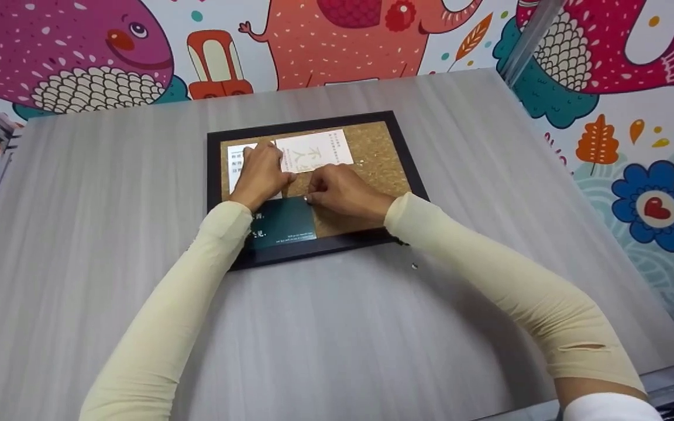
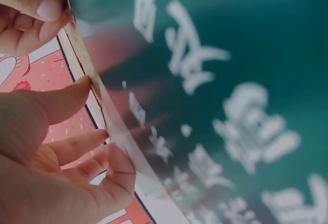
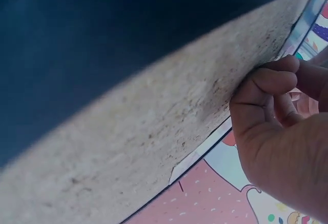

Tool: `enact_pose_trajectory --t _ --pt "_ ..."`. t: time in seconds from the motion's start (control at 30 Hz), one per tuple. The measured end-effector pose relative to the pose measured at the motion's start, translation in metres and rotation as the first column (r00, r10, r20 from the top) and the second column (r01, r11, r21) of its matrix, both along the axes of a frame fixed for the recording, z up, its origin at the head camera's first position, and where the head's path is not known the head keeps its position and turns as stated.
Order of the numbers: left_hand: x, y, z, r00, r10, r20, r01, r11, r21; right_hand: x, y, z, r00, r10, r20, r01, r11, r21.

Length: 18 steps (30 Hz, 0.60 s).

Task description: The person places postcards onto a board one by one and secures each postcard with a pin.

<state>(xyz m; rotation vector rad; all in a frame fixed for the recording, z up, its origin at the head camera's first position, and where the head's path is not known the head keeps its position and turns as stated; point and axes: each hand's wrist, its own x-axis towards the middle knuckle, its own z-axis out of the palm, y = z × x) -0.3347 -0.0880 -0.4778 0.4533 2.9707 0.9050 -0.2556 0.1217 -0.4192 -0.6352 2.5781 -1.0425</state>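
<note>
1. Head view: desk (image 1: 109, 292), grey wood grain, carrying everything listed; painted cartoon wall beyond its far edge.
2. Cork board (image 1: 381, 161) in a black frame, lying flat at the middle of the desk, toward the far edge.
3. Dark green card (image 1: 284, 225), white lettering, at the board's near-left corner. Its top right corner lies under the right hand's fingertips.
4. White card (image 1: 316, 149) with large pale characters, along the board's far edge. A second white sheet (image 1: 236, 166) sits at the far-left, partly covered.
5. Left hand (image 1: 262, 174), fingers relaxed and laid flat on the cards, pressing them to the cork.
6. Right hand (image 1: 343, 190), fingers curled in a pinch at the green card's corner; whatever is pinched is too small to identify.
7. Small pale speck (image 1: 414, 266) on the desk near the board's near edge; unidentified.
8. Risk, judged: if the left hand eases, the green card may slide askew; a slipping pinch could prick a finger or crease the corner.
</note>
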Motion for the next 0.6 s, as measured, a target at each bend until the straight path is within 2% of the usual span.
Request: enact_pose_trajectory --t 0.17,0.3,0.4,0.5,0.6 --pt "0.002 0.003 0.001 0.999 0.021 0.025 -0.021 1.0 -0.014 0.006 0.014 0.002 1.0 -0.004 0.009 0.004 1.0 -0.029" --pt "0.002 0.001 0.0 1.0 0.025 0.018 -0.025 1.0 -0.004 0.013 0.027 0.004 1.0 -0.005 -0.021 0.004 1.0 -0.027" --pt "0.005 0.001 0.003 1.0 0.022 0.004 -0.022 0.999 0.023 0.02 0.036 0.006 0.999 -0.005 -0.038 0.005 1.0 -0.01" --pt "0.012 0.002 0.014 1.0 0.025 0.019 -0.026 0.999 0.048 0.03 0.045 0.007 0.999 0.004 -0.042 -0.004 1.0 0.006" --pt "0.012 0.003 0.015 0.999 0.029 0.023 -0.03 0.998 0.047 0.039 0.053 0.008 0.999 0.025 -0.036 -0.025 1.0 0.001"
